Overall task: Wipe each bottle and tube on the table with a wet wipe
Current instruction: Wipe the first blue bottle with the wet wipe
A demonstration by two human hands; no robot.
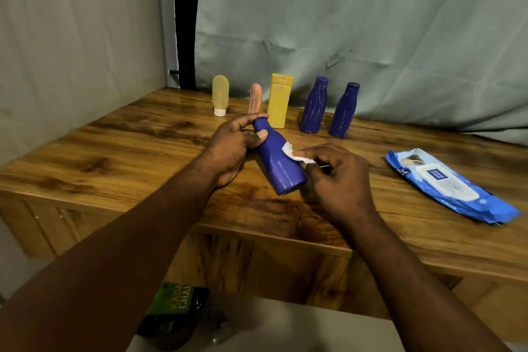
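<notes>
Up close, the left hand (233, 148) grips the neck of a tilted blue bottle (278, 163) over the wooden table (114, 157); the right hand (334, 177) pinches a wet wipe (294, 153) against its side. Beyond, a wipes pack (448, 184) lies right; a row of bottles and tubes (280, 101) stands behind.

A dark blue plastic bottle (278, 163) is tilting at mid-frame, a small white wet wipe (294, 153) touching its side. Above it, a translucent yellow tube (220, 93), a pink tube (255, 98), a yellow bottle (280, 101), a second blue bottle (313, 106) and a third blue bottle (344, 111) are standing in a row.
</notes>
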